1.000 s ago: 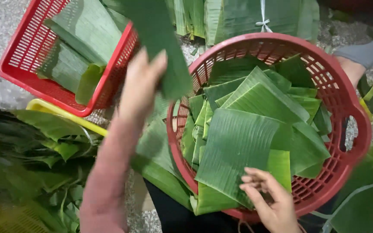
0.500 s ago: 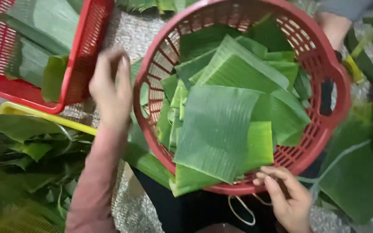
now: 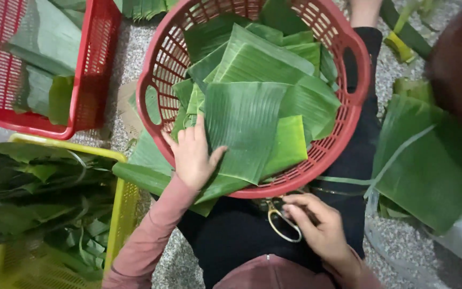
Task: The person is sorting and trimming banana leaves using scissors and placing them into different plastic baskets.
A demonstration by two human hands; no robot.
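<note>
The left hand (image 3: 192, 155) lies flat and open on the cut banana leaves (image 3: 252, 115) in the round red basket (image 3: 355, 85), no longer raised over the rectangular red basket (image 3: 94, 69). The right hand (image 3: 322, 230) grips gold-handled scissors (image 3: 280, 220) below the rim. A yellow crate (image 3: 117, 214) of leaves stands left.

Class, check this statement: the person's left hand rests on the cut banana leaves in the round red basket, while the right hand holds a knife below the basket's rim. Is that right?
Not quite. In the head view the right hand holds scissors, not a knife. The rest stands: the left hand rests on the cut banana leaves in the round red basket.
</note>
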